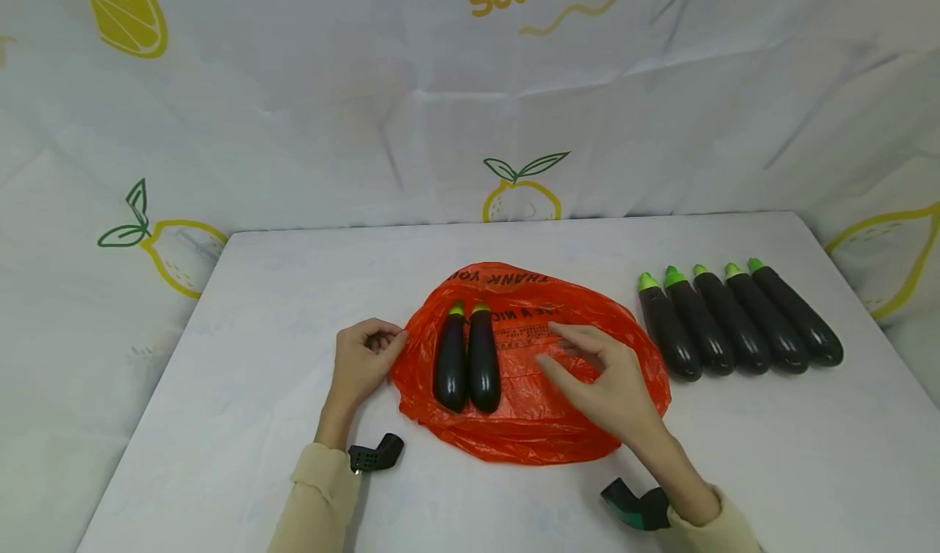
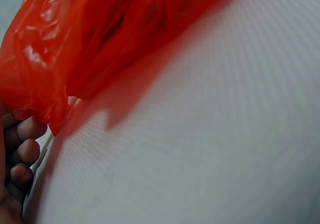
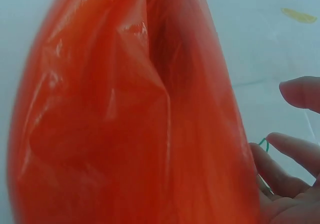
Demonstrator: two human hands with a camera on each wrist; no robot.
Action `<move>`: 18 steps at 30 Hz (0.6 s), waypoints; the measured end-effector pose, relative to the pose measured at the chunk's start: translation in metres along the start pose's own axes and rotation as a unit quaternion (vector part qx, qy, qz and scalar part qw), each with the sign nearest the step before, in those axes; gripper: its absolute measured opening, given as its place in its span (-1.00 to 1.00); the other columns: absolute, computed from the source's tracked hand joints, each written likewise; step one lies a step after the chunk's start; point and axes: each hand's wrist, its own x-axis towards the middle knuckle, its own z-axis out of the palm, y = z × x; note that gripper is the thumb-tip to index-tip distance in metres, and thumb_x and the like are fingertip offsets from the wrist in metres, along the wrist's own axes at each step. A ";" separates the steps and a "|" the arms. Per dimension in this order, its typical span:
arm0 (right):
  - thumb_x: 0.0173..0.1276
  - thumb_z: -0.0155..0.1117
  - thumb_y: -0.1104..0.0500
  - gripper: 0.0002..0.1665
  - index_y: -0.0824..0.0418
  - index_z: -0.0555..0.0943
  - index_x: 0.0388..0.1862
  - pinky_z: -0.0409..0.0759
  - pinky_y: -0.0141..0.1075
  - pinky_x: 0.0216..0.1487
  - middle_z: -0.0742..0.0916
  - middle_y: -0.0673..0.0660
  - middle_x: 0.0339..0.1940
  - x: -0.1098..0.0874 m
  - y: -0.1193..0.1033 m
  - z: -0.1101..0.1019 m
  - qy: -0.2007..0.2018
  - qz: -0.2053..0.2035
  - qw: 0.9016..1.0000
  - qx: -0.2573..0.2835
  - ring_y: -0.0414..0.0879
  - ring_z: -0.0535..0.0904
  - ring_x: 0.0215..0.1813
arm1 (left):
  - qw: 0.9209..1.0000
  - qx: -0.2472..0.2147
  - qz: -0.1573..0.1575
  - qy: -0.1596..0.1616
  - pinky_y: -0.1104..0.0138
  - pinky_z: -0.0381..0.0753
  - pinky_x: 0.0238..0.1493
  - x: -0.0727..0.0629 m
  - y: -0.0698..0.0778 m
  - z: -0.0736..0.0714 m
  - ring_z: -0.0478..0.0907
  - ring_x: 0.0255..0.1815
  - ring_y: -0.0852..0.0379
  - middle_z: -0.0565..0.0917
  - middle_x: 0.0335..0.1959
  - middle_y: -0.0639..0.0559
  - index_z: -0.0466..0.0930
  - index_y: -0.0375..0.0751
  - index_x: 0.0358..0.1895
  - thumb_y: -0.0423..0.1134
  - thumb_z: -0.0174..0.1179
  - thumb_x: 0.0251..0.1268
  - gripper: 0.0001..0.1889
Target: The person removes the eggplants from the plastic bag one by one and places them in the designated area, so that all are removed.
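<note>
A red plastic bag (image 1: 539, 410) lies spread open on the table, with printed lettering inside. Two dark eggplants with green stems, a left one (image 1: 450, 365) and a right one (image 1: 483, 361), lie side by side in its left part. My left hand (image 1: 365, 359) pinches the bag's left edge between thumb and finger; in the left wrist view its curled fingers (image 2: 27, 151) show below the red plastic. Over the bag's right side is my right hand (image 1: 609, 382), thumb and fingers spread apart with nothing between them. Red plastic (image 3: 120, 134) fills much of the right wrist view.
Several more eggplants (image 1: 734, 325) lie in a slanted row to the right of the bag. The white table (image 1: 242, 373) backs onto a pale curtain (image 1: 308, 129) with lemon drawings. Each wrist wears a small black device, one (image 1: 378, 453) at the left and one (image 1: 639, 506) at the right.
</note>
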 end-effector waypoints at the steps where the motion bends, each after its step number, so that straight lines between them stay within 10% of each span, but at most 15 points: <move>1: 0.28 0.49 0.23 -0.47 0.28 0.66 0.24 0.72 -0.29 0.09 0.76 0.26 0.11 0.000 0.000 0.002 -0.001 -0.001 1.000 0.006 0.12 0.72 -0.01 | 1.000 0.000 0.000 0.000 0.50 0.43 -0.47 0.000 0.000 0.000 0.40 -0.56 0.28 0.67 -0.56 -0.07 0.77 -0.26 -0.38 -0.39 0.39 0.21 -0.96; 18: 0.28 0.50 0.18 -0.46 0.30 0.66 0.22 0.72 0.00 0.07 0.76 0.27 0.11 0.005 0.000 0.038 -0.028 -0.001 0.999 0.032 0.12 0.73 0.02 | 1.000 0.002 -0.004 -0.001 0.50 0.42 -0.48 0.000 -0.001 0.000 0.39 -0.56 0.29 0.68 -0.55 -0.09 0.76 -0.29 -0.38 -0.39 0.39 0.20 -0.96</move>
